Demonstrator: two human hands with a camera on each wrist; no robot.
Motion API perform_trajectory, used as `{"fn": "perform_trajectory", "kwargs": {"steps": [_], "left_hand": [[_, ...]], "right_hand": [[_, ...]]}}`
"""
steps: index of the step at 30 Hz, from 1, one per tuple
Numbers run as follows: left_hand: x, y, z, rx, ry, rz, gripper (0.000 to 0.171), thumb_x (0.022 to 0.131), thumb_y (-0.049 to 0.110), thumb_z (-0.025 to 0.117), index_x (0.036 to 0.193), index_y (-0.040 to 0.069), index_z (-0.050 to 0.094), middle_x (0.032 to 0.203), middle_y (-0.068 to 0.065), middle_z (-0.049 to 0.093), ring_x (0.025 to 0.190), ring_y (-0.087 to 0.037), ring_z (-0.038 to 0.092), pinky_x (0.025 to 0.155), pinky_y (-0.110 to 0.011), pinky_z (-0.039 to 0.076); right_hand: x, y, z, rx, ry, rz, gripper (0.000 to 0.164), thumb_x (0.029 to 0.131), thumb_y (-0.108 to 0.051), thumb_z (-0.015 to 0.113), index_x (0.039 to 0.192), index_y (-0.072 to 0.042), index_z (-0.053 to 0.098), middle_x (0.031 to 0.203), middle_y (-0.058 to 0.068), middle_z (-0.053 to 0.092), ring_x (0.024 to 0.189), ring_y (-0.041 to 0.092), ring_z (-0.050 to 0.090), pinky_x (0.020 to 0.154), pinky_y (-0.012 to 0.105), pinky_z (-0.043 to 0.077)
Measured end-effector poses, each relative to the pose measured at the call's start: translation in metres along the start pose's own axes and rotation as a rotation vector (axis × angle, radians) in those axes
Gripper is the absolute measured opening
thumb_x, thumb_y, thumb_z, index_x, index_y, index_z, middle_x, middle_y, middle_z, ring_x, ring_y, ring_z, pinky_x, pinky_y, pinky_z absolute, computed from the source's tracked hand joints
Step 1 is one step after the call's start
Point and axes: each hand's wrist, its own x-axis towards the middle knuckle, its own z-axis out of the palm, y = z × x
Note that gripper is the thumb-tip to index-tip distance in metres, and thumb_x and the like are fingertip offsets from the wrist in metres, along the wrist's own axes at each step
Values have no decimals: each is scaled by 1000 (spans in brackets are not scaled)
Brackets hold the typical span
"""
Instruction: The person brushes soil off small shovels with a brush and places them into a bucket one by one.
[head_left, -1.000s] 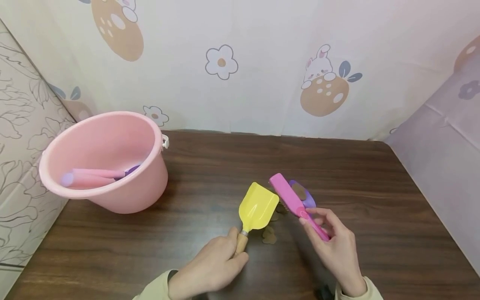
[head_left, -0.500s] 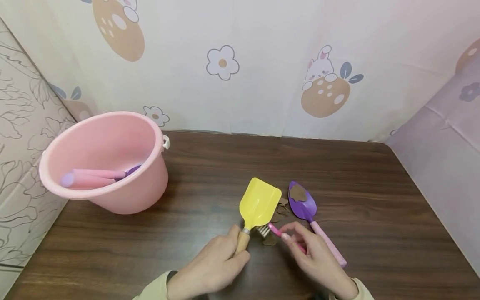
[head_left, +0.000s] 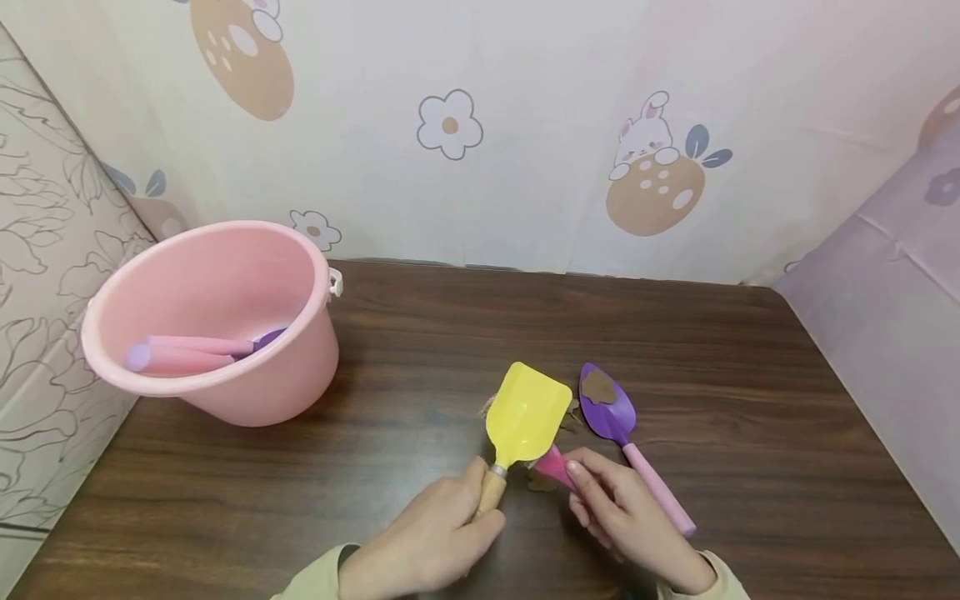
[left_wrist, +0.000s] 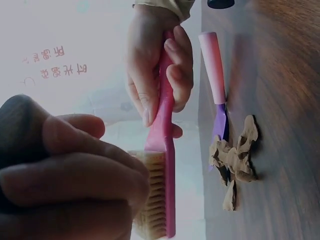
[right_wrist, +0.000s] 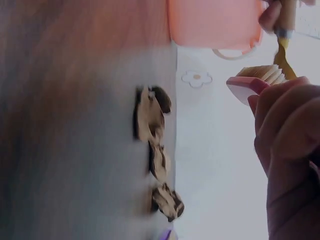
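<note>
Our left hand (head_left: 438, 525) grips a yellow shovel (head_left: 528, 412), our right hand (head_left: 630, 517) a pink brush (head_left: 553, 467) beneath; at the shovel's three o'clock lies a purple trowel (head_left: 637, 460).

Bucket (head_left: 262, 396) left on table (head_left: 420, 333), tools (head_left: 191, 360) inside; centre, brush (head_left: 553, 468) partly behind shovel (head_left: 528, 412); right, trowel (head_left: 636, 460), lump (head_left: 598, 387) on blade (head_left: 617, 421).

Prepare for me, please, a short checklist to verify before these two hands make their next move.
1. Left hand grips the yellow shovel by its wooden handle: ok.
2. Right hand holds the pink brush by its handle: ok.
3. Yellow shovel's upper face is bare: ok.
4. Purple shovel has a bare blade: not ok, a brown piece lies on it.
5. Table is free of brown pieces: not ok, several lie there.
6. Bristles touch the yellow shovel: cannot tell, the shovel hides them in the head view.
</note>
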Motion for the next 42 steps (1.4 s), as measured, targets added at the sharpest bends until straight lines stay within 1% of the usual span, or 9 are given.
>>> {"fn": "perform_trajectory", "kwargs": {"steps": [7,12,17,24,28,31,34,38,42], "left_hand": [[-3,-2,4,-14,-63,-49,14,87,23,51,83,17,40,64,9,32,55,-4,33,49,-19,30],[-4,-2,7,-7,-80,-52,14,86,22,50,80,19,38,65,9,30,54,-3,31,50,-18,28],[-5,-1,8,-16,-90,-59,14,86,22,50,80,18,38,64,9,30,54,-4,31,50,-19,27],[-3,3,6,-5,-60,-34,12,86,22,50,83,18,39,62,10,31,54,-3,33,50,-18,29],[-3,6,3,-8,-34,-20,13,88,21,50,83,16,39,63,9,31,54,-3,32,49,-18,29],[-1,8,1,-11,-13,-15,13,88,20,51,84,15,39,63,8,33,52,-3,31,47,-19,27],[0,10,1,-7,4,-12,12,87,20,51,84,15,40,62,8,35,49,-3,32,45,-19,27],[2,11,1,-14,-8,-14,13,87,22,52,87,15,42,62,8,36,50,-3,34,44,-20,28],[3,10,2,-29,-32,-23,14,88,23,53,88,15,42,62,7,35,52,-4,33,46,-20,28]], "right_hand": [[-2,3,-18,35,76,15,28,105,-16,32,85,-1,44,56,8,46,33,9,42,24,28,34],[-3,5,-28,65,94,-10,28,105,-13,29,86,2,43,55,10,43,31,13,41,24,29,34],[-5,6,-30,59,104,9,28,105,-15,29,87,2,43,54,11,43,31,13,41,25,29,34],[-7,7,-27,45,154,22,29,105,-16,30,88,3,44,55,10,46,31,13,41,24,29,34],[-7,8,-20,15,189,18,28,105,-15,33,90,5,46,56,10,50,31,10,40,25,26,33],[-7,8,-13,-10,157,-15,24,104,-11,36,91,4,50,57,9,52,32,9,40,27,22,33],[-7,6,-5,-17,75,-44,18,102,-9,42,97,2,54,59,8,54,34,4,41,29,20,35],[-8,0,3,-7,-20,-33,14,99,-14,50,102,-2,58,62,6,55,38,-4,41,30,19,36],[-9,-5,7,-7,-30,-25,13,98,-16,53,101,-4,59,62,4,56,40,-7,41,31,19,36]]}}
